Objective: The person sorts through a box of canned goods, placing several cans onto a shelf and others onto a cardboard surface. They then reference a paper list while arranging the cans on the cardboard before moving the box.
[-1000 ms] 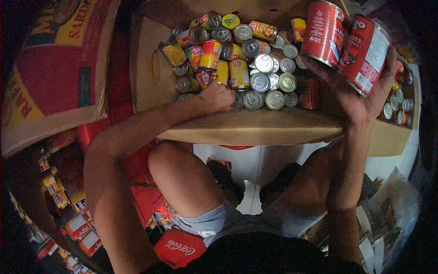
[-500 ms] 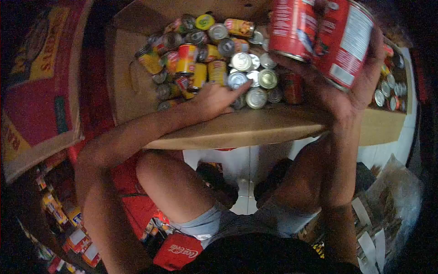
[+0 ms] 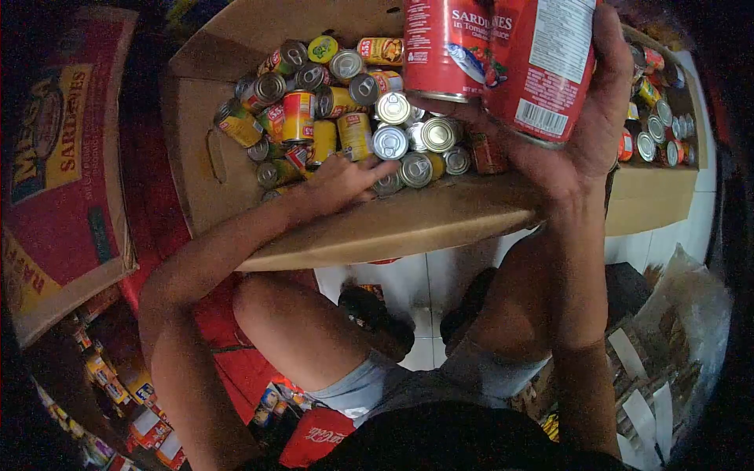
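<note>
Raised above the box, my right hand [image 3: 581, 157] is closed around two large red cans side by side. The left sardine can [image 3: 444, 51] reads "Sardines in Tomato Sauce"; the other red can [image 3: 542, 71] turns a white panel and a barcode toward me. Low over the pile inside the cardboard box [image 3: 408, 224], my left hand [image 3: 345, 182] has its index finger stretched out beside a silver-topped can [image 3: 389, 143]. Its other fingers are partly hidden. Under it and around it lie several small yellow and red cans, such as a yellow can [image 3: 355, 135], some upright, some tipped.
A second box [image 3: 652, 192] with more cans stands at the right. On the left is a Mega Sardines carton [image 3: 67, 157]. Packets [image 3: 110, 377] lie at lower left, a red Coca-Cola item [image 3: 318, 436] near my lap, and a clear plastic bag [image 3: 675, 314] at lower right.
My right hand has shifted left in view with the two red cans, now showing more of their labels. My left hand has moved slightly left and down over the pile. The view has shifted a little.
</note>
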{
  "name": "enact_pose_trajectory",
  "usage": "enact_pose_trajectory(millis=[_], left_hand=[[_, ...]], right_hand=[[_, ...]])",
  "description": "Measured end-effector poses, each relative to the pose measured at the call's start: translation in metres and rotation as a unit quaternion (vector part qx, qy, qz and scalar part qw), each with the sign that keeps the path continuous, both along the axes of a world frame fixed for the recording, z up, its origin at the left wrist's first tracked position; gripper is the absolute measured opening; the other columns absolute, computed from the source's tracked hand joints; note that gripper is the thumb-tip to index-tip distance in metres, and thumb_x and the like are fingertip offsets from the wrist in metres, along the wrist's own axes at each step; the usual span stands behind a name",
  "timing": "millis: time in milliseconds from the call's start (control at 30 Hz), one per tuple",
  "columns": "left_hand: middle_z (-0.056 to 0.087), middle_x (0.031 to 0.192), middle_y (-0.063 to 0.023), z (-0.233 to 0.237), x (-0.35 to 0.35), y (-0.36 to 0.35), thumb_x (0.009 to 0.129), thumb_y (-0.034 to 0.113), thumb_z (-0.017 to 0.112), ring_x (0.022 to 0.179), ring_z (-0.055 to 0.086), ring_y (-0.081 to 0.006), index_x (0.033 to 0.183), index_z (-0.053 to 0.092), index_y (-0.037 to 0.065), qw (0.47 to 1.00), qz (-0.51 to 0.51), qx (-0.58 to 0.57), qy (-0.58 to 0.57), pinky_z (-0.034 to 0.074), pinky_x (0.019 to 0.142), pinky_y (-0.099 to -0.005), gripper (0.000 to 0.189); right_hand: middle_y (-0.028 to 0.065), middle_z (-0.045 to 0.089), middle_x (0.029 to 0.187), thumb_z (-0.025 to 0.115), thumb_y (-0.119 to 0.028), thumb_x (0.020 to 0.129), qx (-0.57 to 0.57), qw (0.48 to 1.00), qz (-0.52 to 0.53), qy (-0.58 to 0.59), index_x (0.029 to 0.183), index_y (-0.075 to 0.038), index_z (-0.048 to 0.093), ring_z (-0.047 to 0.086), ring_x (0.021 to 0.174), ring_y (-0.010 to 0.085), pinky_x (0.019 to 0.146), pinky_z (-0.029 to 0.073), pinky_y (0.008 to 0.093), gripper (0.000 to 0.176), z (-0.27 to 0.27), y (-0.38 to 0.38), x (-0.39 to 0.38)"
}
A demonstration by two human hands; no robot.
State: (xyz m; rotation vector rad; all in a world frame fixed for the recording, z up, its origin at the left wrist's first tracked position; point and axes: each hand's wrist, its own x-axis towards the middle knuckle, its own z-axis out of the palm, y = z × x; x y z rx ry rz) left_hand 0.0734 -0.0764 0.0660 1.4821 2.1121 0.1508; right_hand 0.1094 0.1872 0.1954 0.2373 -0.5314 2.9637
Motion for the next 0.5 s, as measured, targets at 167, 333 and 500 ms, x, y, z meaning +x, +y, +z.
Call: enact_pose_trajectory(millis=[167,333,500], left_hand=[[0.055,0.104,-0.0135,0.000,-0.004,-0.001,0.071,0.028,0.067,0.072,0.063,-0.0283,0.135,0.032,0.021,0.997,-0.063,-0.002,0.052,0.051,0.059,-0.0406,0.074],[0.060,0.091,-0.0123,0.013,-0.007,0.022,0.069,0.032,0.069,0.072,0.063,-0.0278,0.134,0.034,0.019,0.988,-0.111,-0.086,0.062,0.049,0.054,-0.0401,0.076],[0.062,0.076,-0.0099,0.022,-0.012,0.029,0.066,0.036,0.071,0.070,0.063,-0.0278,0.130,0.042,0.014,0.979,-0.151,-0.118,0.070,0.049,0.053,-0.0392,0.074]], right_hand=[[0.0136,0.056,0.103,0.043,-0.043,0.091,0.010,1.000,-0.004,-0.014,0.118,-0.006,0.046,0.060,0.093,0.0249,0.078,0.054,0.0459,0.046,-0.004,-0.002,-0.002],[0.0134,0.057,0.101,0.047,-0.040,0.090,-0.017,0.999,-0.024,-0.012,0.113,-0.005,0.049,0.060,0.092,0.0255,0.078,0.054,0.0454,0.041,-0.011,-0.004,-0.007],[0.0122,0.058,0.099,0.049,-0.037,0.090,0.084,0.979,-0.129,-0.134,0.109,-0.005,0.051,0.060,0.090,0.0246,0.076,0.054,0.0448,0.038,0.015,-0.011,0.003]])
